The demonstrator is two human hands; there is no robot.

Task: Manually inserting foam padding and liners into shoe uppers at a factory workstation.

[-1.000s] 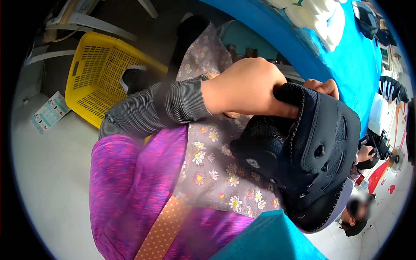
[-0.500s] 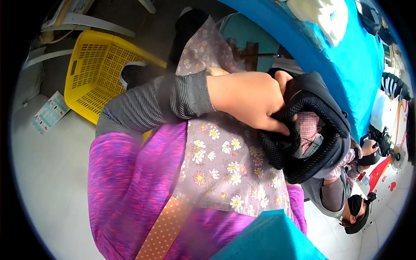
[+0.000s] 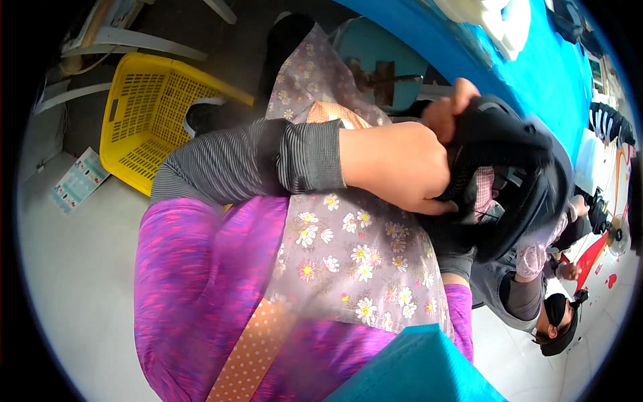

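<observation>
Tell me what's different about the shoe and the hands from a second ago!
The black shoe turned: its stitched side faced us, and now its opening does. It's higher too. The left hand moved slightly down, keeping its grip. The right hand, partly hidden, shifted left and up. The yellow basket stayed put.

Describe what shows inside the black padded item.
Within the black padded item, a pink checked patch shows; whether it is lining or something beyond is unclear. The left hand and dark rim cover other parts.
</observation>
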